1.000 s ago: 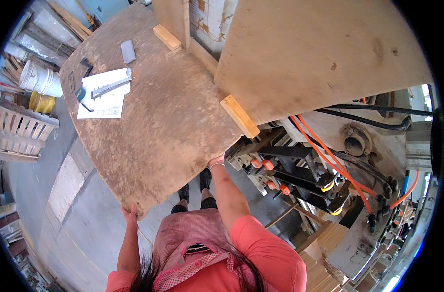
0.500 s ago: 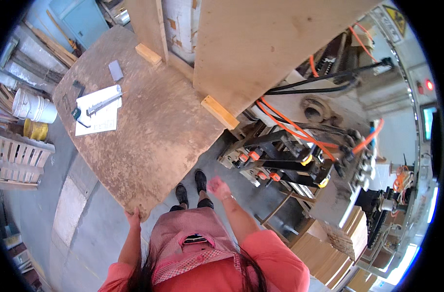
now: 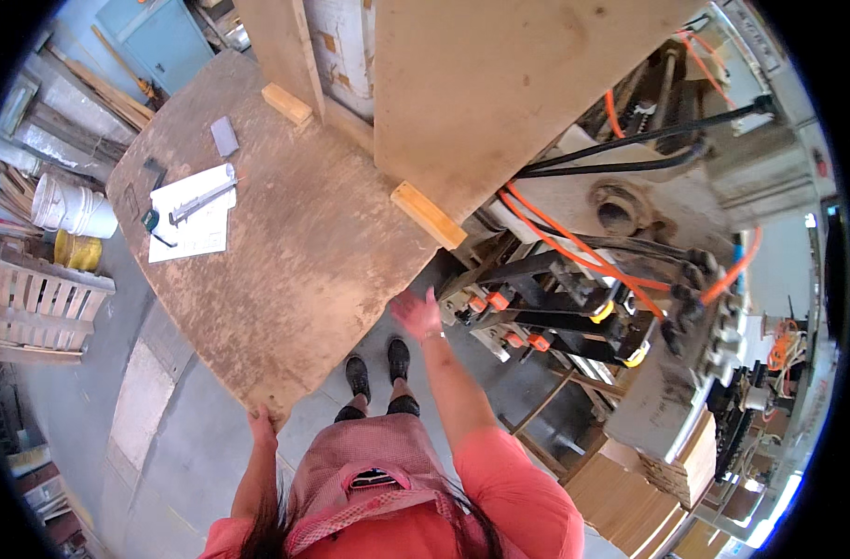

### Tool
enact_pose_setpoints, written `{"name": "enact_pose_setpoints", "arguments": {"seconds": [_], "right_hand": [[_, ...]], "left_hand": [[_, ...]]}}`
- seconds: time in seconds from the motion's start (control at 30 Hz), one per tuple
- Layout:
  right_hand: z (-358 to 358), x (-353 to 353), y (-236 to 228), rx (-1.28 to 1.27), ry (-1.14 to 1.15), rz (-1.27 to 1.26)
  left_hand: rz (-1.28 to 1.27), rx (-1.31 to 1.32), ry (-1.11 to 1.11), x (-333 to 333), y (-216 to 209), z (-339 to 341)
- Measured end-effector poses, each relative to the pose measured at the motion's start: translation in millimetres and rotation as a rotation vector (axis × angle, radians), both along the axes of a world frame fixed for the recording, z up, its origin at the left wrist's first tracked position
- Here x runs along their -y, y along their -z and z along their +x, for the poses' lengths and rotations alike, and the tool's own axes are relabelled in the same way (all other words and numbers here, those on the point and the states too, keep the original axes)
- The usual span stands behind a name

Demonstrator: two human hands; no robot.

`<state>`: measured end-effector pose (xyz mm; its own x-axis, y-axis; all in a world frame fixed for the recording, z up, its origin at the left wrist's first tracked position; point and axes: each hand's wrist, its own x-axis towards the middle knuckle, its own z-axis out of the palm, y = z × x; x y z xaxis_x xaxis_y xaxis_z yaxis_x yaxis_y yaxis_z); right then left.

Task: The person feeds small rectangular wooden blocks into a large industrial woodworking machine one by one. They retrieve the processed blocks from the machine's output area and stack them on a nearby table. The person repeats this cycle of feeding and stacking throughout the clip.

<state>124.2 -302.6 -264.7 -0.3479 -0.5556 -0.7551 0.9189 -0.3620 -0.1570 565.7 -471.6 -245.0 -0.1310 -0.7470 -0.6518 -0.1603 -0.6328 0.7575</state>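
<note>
A large, worn brown wooden board [image 3: 267, 279] fills the left and middle of the view. At its near corner my left hand [image 3: 265, 421] is closed on the edge, its fingertips on top. My right hand [image 3: 416, 315] reaches forward beside the board's right edge, fingers spread and holding nothing; whether it touches that edge I cannot tell. On the board's left side lie paper sheets [image 3: 197, 233] with a caliper [image 3: 199, 202] across them. Beside these are a tape measure [image 3: 150, 220] and a grey-purple block [image 3: 224, 137].
Two wooden blocks [image 3: 428, 215] sit along the board's far right side, next to a tall upright panel [image 3: 500, 84]. A machine with orange hoses [image 3: 583, 252] stands at the right. Stacked boards [image 3: 625, 498] lie lower right; white buckets [image 3: 71, 207] and a pallet [image 3: 52, 303] stand left.
My right hand has moved forward and up to the board's right edge, its fingers spread. The left hand stays on the corner. The view has shifted slightly.
</note>
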Motion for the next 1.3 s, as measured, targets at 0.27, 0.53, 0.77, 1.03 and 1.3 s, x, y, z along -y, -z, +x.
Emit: {"name": "enact_pose_setpoints", "arguments": {"seconds": [0.27,0.53,0.77,1.03,1.3], "right_hand": [[-38,67,19,-0.065,0.231,-0.090],[-30,82,31,-0.002,0.332,-0.028],[-25,79,24,0.023,0.327,0.040],[-14,75,50,0.008,0.343,-0.079],[-16,75,49,0.059,0.382,-0.117]], "left_hand": [[-0.013,0.073,-0.024,-5,-4,-5],[-0.057,0.008,-0.016,-2,-10,-11],[-0.035,0.052,-0.021,-4,2,2],[0.000,0.074,-0.045,-2,2,9],[0.038,-0.001,0.038,3,-2,11]]}}
